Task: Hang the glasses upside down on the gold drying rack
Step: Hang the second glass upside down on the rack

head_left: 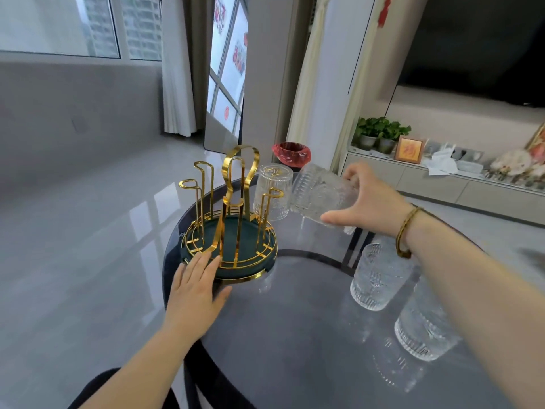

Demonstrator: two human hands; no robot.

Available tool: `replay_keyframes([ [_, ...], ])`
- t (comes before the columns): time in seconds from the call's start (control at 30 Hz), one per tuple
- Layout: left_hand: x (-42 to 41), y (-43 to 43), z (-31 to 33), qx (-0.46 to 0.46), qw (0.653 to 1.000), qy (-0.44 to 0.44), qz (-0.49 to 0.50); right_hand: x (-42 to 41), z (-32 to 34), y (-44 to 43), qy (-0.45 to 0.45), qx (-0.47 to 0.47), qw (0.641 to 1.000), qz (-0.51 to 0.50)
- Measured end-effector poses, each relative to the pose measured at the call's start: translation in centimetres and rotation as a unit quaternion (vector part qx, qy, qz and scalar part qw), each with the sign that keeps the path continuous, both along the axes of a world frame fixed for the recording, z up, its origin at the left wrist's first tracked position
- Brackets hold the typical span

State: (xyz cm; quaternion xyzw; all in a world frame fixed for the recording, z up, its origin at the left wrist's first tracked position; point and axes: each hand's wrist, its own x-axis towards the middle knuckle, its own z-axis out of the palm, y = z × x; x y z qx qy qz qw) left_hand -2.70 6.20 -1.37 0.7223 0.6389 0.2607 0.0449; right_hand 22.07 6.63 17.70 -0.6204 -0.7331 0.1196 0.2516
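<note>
The gold drying rack [233, 202] with its dark green round base stands at the table's left edge. One ribbed clear glass [272, 191] hangs upside down on a far peg. My right hand [371, 202] grips a second ribbed glass [320, 196], tilted on its side in the air just right of the rack. My left hand [196, 287] lies flat with fingers spread against the front rim of the rack's base. Two more ribbed glasses [379, 276] [424, 323] stand on the table under my right forearm.
The round grey glass table [295, 335] ends close to the rack on the left, with shiny floor beyond. A red-lined bin [291, 153] stands on the floor behind the table. A low cabinet with plants [380, 132] and clutter runs along the right wall.
</note>
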Motion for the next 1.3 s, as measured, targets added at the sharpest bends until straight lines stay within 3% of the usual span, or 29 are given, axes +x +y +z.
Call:
replay_keyframes([
  [0.13,0.2,-0.2,-0.3,0.017,1.0,0.001,0.01,-2.1,2.3,1.8,-0.113,-0.019,0.992,0.058],
  [0.23,-0.1,-0.2,-0.5,0.022,1.0,-0.013,0.009,-3.6,2.9,2.9,-0.147,-0.029,0.985,0.081],
  [0.73,-0.2,0.4,-0.9,0.009,0.999,-0.042,0.012,-8.1,-0.7,6.5,-0.137,-0.056,0.981,0.122],
  [0.93,-0.3,0.4,-0.8,0.0,0.999,-0.043,0.009,-8.5,-1.6,7.0,-0.09,-0.055,0.988,0.116],
  [1.3,-0.3,0.3,-0.4,-0.026,0.998,-0.053,0.005,-8.4,-2.6,7.3,-0.102,-0.041,0.988,0.107],
])
